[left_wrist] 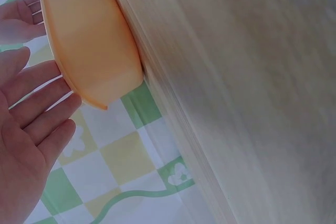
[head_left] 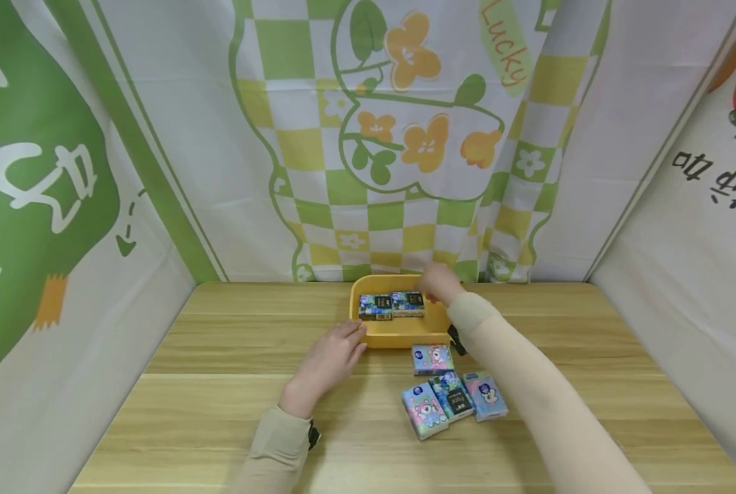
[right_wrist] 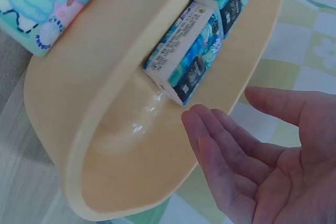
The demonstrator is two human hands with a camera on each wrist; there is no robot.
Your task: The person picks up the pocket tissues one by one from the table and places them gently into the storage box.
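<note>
My left hand [head_left: 334,357] rests its straight fingertips on the near left rim of a yellow plastic basket [head_left: 399,340]; the left wrist view shows the fingers [left_wrist: 44,95] spread loosely against the basket's outer side. Over the basket's right end is my right hand [right_wrist: 257,166], with nothing in its grasp and the fingers slightly bent. Its fingertips are close to one of two dark-blue floral tissue packs [head_left: 408,304] lying side by side in the basket. The other dark-blue floral pack [head_left: 375,307] sits at the left end.
In front of the basket lie several tissue packs: a pink-and-blue cartoon pack [head_left: 432,359] near its wall, another cartoon pack [head_left: 426,410], a dark floral pack [head_left: 451,396] and a third cartoon pack [head_left: 485,396]. A patterned curtain [head_left: 405,226] hangs behind the wooden table [head_left: 232,384].
</note>
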